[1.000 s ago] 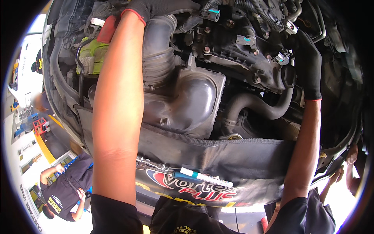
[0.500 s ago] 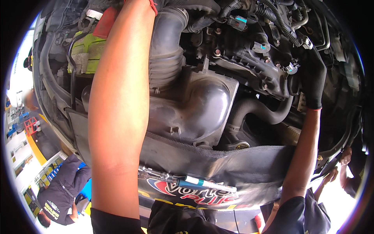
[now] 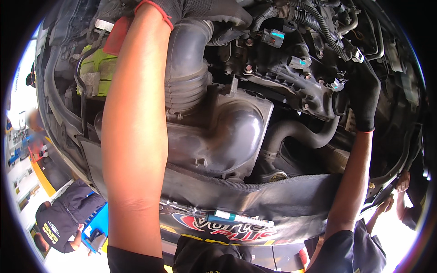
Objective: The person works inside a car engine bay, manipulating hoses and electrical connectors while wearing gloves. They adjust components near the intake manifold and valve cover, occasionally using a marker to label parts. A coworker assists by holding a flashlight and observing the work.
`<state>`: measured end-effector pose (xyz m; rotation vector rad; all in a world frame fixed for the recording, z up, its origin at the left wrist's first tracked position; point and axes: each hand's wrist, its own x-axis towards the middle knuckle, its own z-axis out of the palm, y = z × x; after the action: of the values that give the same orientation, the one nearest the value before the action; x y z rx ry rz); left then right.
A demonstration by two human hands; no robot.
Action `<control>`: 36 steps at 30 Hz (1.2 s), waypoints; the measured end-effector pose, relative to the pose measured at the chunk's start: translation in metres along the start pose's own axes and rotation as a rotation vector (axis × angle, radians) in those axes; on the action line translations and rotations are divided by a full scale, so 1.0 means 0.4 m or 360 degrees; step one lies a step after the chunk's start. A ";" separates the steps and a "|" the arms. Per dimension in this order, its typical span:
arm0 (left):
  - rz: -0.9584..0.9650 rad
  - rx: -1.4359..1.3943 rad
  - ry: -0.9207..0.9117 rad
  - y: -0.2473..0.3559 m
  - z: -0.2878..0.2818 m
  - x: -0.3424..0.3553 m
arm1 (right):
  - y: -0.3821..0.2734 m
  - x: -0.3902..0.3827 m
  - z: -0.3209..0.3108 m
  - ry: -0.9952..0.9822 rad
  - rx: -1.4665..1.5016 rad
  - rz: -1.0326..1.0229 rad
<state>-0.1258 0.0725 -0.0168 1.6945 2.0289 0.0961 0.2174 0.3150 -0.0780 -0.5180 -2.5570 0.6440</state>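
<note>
My left hand (image 3: 211, 11), in a dark grey glove with a red cuff, lies at the top edge over the upper end of the ribbed black air intake hose (image 3: 187, 68). The frame's edge cuts part of it off, so its grip cannot be read. On the right, my right hand (image 3: 365, 98), in a black glove, reaches in beside the engine cover (image 3: 289, 68). A wiring connector (image 3: 357, 56) on a corrugated harness (image 3: 325, 29) sits at its far end. Its fingers merge with the dark parts around them. Below the hose is the black air filter housing (image 3: 236, 136).
A dark fender cover (image 3: 291, 191) drapes the front edge, bearing a ratchet (image 3: 182, 208) and a white-and-green marker (image 3: 243, 218). A curved coolant hose (image 3: 314, 134) runs between the housing and my right forearm. Co-workers stand at lower left (image 3: 68, 214) and right.
My left hand has come slightly lower in the picture, showing more of its glove and cuff. The engine parts have shifted a little left in view. My right hand stays by the harness.
</note>
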 end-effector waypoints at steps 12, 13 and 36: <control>-0.0353 -0.0126 -0.0119 0.009 -0.009 -0.028 | 0.012 0.007 0.014 0.0092 0.0062 -0.0067; -0.0358 -0.0174 -0.0080 0.000 0.007 -0.020 | 0.002 0.007 0.006 0.0046 0.0095 -0.0020; 0.0042 -0.0239 0.0290 0.085 0.005 -0.006 | 0.057 -0.005 0.018 0.0128 -0.0091 0.0007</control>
<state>-0.0938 0.0774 -0.0055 1.6704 2.0712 0.4154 0.2210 0.3301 -0.0962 -0.5572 -2.5055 0.5418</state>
